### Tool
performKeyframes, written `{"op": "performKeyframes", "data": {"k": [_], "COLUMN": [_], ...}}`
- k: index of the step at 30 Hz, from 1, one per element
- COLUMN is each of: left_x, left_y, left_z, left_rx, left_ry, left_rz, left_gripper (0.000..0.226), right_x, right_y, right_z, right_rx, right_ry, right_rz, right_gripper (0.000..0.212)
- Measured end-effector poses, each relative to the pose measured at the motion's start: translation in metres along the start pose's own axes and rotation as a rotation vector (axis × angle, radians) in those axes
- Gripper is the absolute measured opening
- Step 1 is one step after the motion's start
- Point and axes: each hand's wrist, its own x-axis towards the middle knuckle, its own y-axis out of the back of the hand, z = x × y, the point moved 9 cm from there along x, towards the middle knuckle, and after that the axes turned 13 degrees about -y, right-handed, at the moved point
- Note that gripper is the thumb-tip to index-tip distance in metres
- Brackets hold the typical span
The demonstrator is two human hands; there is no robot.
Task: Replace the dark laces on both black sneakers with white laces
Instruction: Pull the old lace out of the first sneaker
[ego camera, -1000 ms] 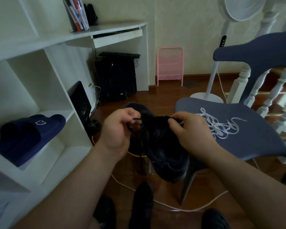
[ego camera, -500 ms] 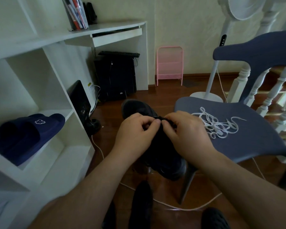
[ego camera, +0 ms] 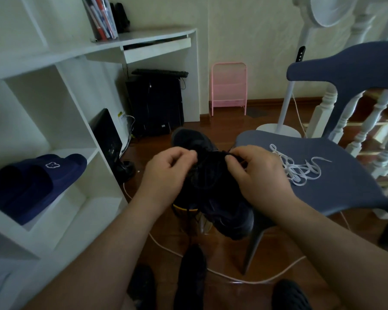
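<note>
- Since half a second earlier the two hands had drawn slightly apart over the shoe; a second before that they had been set wider, then had closed until the fingertips nearly met.
- The black sneaker was held up between the hands, above the floor and just left of the chair seat, its toe pointing away and its heel hanging low toward the camera.
- The left hand had its fingers curled in at the sneaker's left side, the thumb and forefinger pinched at the lacing area; what they pinched was probably the dark lace, though black on black made it hard to tell.
- The right hand gripped the right side of the sneaker, its fingertips pinching a thin dark lace strand at the top of the tongue.
- The white laces lay in a loose tangle on the seat of the blue chair, just beside the right hand but not touching it.
- A second dark shoe shape sat on the wooden floor near the bottom edge, below the held sneaker.
- A pair of navy slippers rested on a shelf of the white shelving unit at left.
- A white cable ran across the floor beneath the chair.
- A pink rack stood against the far wall, and a white fan's base stood behind the chair.
</note>
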Motion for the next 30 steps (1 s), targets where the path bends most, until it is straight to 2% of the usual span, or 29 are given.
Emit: {"op": "performKeyframes", "data": {"k": [3,6,10,12,14,16,19,21,24,26,30], "left_x": [-0.003,-0.004,-0.004,-0.005,-0.005,-0.007,-0.013,-0.008,-0.003,-0.003,-0.002], "left_y": [-0.015,-0.028,-0.03,-0.031,-0.031,-0.031,-0.026,-0.009,0.016,0.017,0.009], "left_z": [0.015,0.027,0.025,0.021,0.02,0.031,0.048,0.039,0.01,-0.005,-0.003], "left_rx": [0.188,0.291,0.249,0.218,0.01,-0.181,-0.109,-0.077,0.022,0.056,0.124], "left_ry": [-0.065,-0.138,-0.084,-0.059,-0.04,-0.106,-0.274,-0.253,-0.085,-0.01,-0.089], "left_rz": [-0.062,-0.128,-0.13,-0.122,-0.105,-0.15,-0.232,-0.094,0.13,0.131,0.035], "left_gripper": [0.011,0.015,0.004,0.013,0.015,0.014,0.024,0.028,0.017,0.012,0.017], "right_x": [-0.005,-0.006,-0.007,-0.008,-0.004,0.003,0.008,0.009,0.007,0.005,0.004], "right_y": [-0.008,-0.012,-0.011,-0.012,-0.009,-0.004,0.003,0.003,0.004,0.005,0.008], "right_z": [-0.008,-0.009,-0.007,-0.009,-0.004,0.008,0.021,0.023,0.022,0.019,0.013], "right_rx": [-0.035,-0.035,-0.045,-0.055,-0.039,0.011,0.073,0.086,0.083,0.082,0.114], "right_ry": [0.052,0.073,0.071,0.079,0.046,-0.053,-0.156,-0.174,-0.169,-0.154,-0.134], "right_rz": [-0.006,-0.012,-0.011,-0.017,-0.012,-0.014,-0.017,-0.021,-0.026,-0.029,-0.015], "right_gripper": [0.022,0.026,0.021,0.02,0.02,0.02,0.018,0.018,0.019,0.018,0.018]}}
